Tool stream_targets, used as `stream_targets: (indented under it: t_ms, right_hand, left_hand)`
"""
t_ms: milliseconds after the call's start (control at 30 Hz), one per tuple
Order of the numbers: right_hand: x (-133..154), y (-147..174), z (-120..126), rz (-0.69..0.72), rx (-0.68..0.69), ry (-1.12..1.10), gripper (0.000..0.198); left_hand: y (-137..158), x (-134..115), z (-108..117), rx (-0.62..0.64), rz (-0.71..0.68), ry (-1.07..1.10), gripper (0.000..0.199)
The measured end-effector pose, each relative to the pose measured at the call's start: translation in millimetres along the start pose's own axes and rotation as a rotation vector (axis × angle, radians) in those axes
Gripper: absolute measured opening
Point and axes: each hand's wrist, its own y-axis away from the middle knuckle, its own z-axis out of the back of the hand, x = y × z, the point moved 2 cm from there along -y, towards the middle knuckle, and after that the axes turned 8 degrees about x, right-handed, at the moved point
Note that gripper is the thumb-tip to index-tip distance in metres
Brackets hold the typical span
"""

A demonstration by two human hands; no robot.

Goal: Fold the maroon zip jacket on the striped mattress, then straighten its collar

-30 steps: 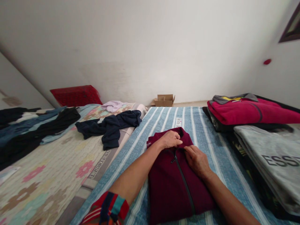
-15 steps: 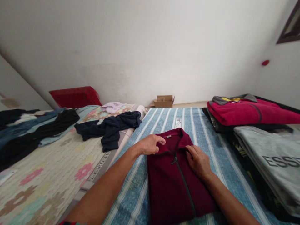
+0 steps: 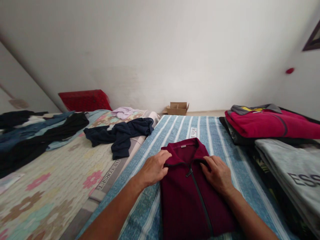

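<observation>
Far left, at nine to ten o'clock, black trousers (image 3: 55, 136) lie loose on the floral bed (image 3: 70, 166), and a crumpled navy garment (image 3: 122, 131) sits at ten, well apart from my work; no threat there, I'd say.

In to my left grip (image 3: 153, 168): finger and thumb meet the near-left side of the collar (image 3: 175, 151), but whether they pinch the cloth or merely rest against it, I can't be sure. If they're only resting, that flap could curl over or lie uneven.

Dead centre-low, towards six o'clock, it's the maroon top (image 3: 185, 200), flat on the striped cover (image 3: 172, 128), neckline gaping towards twelve. The zip (image 3: 201, 198) slants down to half past five; an uneven tug up here might skew it and pucker the front.

Over to my right grip (image 3: 218, 175), finger and thumb closed on the collar's right corner: pull harder than the left and the whole neckline could twist.

Out at two to three, the pink fleece (image 3: 260, 125) and grey shirt (image 3: 290, 160) sit piled; a wide right elbow might nudge them askew.
</observation>
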Motion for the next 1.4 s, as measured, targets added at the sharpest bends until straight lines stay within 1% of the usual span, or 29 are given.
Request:
stream_targets:
  t_ms: [133, 233, 333, 467, 567, 633, 767, 1000, 1167, 1400]
  right_hand:
    - [2, -6, 13, 0.012, 0.082, -0.009, 0.016]
    - [10, -14, 25, 0.029, 0.114, -0.025, 0.014]
    - [26, -25, 32, 0.082, 0.159, -0.012, 0.012]
    - [53, -42, 22, 0.167, 0.266, 0.043, 0.006]
    - [65, -51, 8, 0.197, 0.279, 0.106, 0.004]
    - [68, -53, -1, 0.199, 0.256, 0.144, 0.005]
    - [68, -52, -11, 0.214, 0.196, 0.164, 0.013]
    - [67, -50, -17, 0.214, 0.153, 0.167, 0.011]
    - [67, -50, -19, 0.202, 0.099, 0.184, 0.015]
    - [67, -49, -22, 0.175, 0.096, 0.204, 0.014]
  left_hand:
    - [8, 0, -20, -0.180, 0.050, -0.092, 0.031]
    - [7, -1, -35, -0.257, 0.073, -0.162, 0.019]
    - [3, -2, -45, -0.311, 0.092, -0.224, 0.012]
    - [-2, -2, -52, -0.390, 0.129, -0.293, 0.011]
    - [-3, -3, -55, -0.450, 0.146, -0.323, 0.011]
    - [-4, -3, -57, -0.474, 0.149, -0.334, 0.010]
    - [-7, -4, -61, -0.506, 0.165, -0.331, 0.011]
    - [-11, -4, -64, -0.530, 0.153, -0.308, 0.013]
    - [-13, -5, -63, -0.542, 0.137, -0.307, 0.014]
    - [-15, -9, -66, -0.545, 0.109, -0.323, 0.014]
